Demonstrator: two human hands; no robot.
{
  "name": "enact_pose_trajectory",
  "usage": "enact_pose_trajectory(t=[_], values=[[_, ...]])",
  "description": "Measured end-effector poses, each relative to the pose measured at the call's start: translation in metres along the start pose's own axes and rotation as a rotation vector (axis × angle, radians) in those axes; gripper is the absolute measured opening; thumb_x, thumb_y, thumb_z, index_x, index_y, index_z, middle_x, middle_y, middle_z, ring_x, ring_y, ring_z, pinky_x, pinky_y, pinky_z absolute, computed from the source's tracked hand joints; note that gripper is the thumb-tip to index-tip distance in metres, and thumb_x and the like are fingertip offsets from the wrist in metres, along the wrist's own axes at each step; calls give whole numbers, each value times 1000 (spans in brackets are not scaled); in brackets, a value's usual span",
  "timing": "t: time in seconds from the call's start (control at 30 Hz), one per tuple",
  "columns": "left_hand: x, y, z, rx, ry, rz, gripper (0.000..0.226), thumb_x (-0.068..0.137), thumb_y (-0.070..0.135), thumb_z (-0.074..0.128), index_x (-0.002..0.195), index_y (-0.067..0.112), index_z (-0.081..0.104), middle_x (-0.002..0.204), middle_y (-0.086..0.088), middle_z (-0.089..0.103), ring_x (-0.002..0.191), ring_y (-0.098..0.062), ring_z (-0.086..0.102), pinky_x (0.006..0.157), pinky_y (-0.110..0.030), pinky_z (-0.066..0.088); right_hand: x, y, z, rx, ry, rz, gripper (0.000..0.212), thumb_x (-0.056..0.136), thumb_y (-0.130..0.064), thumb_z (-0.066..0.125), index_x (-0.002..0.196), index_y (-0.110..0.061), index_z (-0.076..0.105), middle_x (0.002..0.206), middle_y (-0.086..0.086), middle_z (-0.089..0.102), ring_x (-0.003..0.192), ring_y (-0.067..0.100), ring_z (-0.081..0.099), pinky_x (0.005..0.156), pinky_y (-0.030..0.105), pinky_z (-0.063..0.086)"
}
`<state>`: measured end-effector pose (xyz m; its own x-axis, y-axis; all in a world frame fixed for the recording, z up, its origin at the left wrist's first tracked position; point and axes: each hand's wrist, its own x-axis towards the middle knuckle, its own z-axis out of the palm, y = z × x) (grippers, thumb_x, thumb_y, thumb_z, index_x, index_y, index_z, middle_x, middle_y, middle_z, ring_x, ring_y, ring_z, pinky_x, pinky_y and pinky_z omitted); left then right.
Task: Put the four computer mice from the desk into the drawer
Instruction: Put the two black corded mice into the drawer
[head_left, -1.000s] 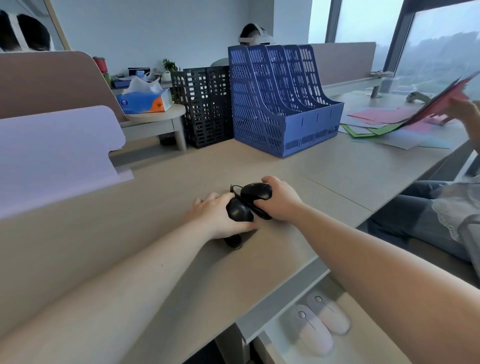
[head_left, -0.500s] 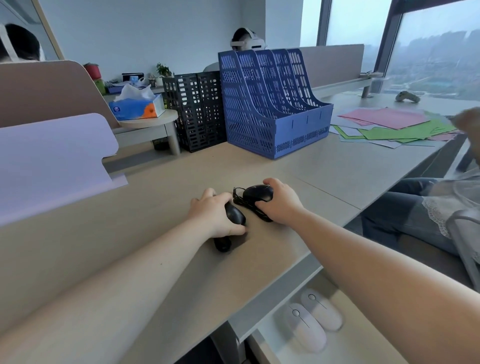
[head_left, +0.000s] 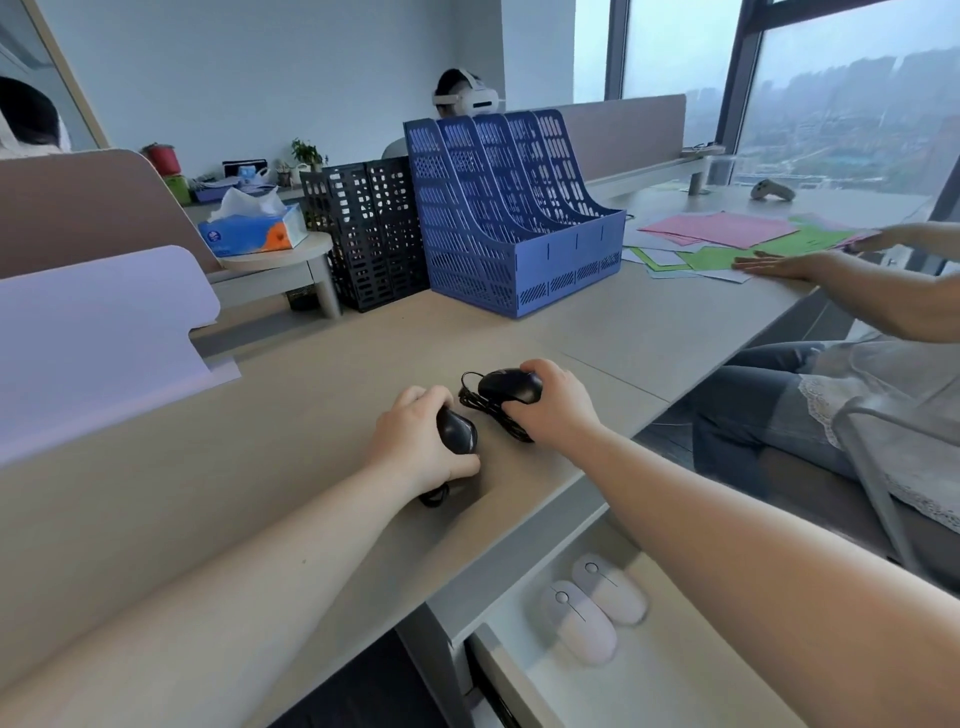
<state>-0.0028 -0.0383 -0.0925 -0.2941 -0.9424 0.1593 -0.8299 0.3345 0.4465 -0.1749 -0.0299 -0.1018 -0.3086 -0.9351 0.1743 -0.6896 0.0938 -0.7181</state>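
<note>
Two black wired mice rest on the beige desk (head_left: 208, 493) near its front edge. My left hand (head_left: 415, 447) is closed around the left black mouse (head_left: 457, 432), whose cable loop pokes out under my wrist. My right hand (head_left: 556, 405) grips the right black mouse (head_left: 506, 387), with its bundled cable (head_left: 493, 415) lying between the two hands. Below the desk edge the white drawer (head_left: 649, 691) stands pulled out, and two white mice (head_left: 592, 608) lie side by side in it. My right forearm crosses above the drawer.
A blue file rack (head_left: 514, 218) and a black mesh rack (head_left: 374, 234) stand at the back of the desk. A lilac divider panel (head_left: 98, 332) is at the left. Another person sits at the right, a hand (head_left: 779, 267) on coloured papers (head_left: 727, 234). A tissue box (head_left: 254, 231) sits behind.
My hands have drawn slightly apart, each still on its black mouse. The camera tilted up a little. The person at the right laid the coloured papers down and spread a hand on them.
</note>
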Motion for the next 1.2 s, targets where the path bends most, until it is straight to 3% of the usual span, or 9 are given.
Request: enact_pose_trajectory(t=[0.17,0.43,0.63,0.9,1.2], values=[[-28,34,-9,-6,3,71,57,57,33,79,107,24,52,114,2,49,103,-27,52,84,-32,46,-34,4,-32,41,45,7,52,80,-22,66,130,-15,50,127,10,59,118,29,52,96,34,43],[-91,116,3,60,-54,172,58,60,34,79,109,19,51,114,-2,50,101,-29,54,76,-30,41,-109,48,-107,104,142,153,52,80,-25,68,129,-18,51,127,8,60,113,27,56,86,35,48],[-133,159,48,107,-122,190,64,57,37,78,111,20,49,115,-6,48,102,-34,55,83,-36,46,-159,89,-134,77,136,218,51,80,-23,69,128,-19,52,126,7,60,115,25,56,97,37,48],[-162,156,137,134,-280,77,57,63,30,76,112,22,47,120,-4,41,106,-33,49,82,-37,44,-184,144,-114,14,-13,321,48,78,-21,68,124,-17,55,122,8,62,110,25,57,89,33,48],[-174,113,202,207,-385,18,51,74,20,69,121,15,49,128,-7,38,113,-31,43,92,-37,45,-181,186,-67,-98,-257,375,56,78,-23,69,130,-13,50,128,8,60,117,26,55,95,32,48]])
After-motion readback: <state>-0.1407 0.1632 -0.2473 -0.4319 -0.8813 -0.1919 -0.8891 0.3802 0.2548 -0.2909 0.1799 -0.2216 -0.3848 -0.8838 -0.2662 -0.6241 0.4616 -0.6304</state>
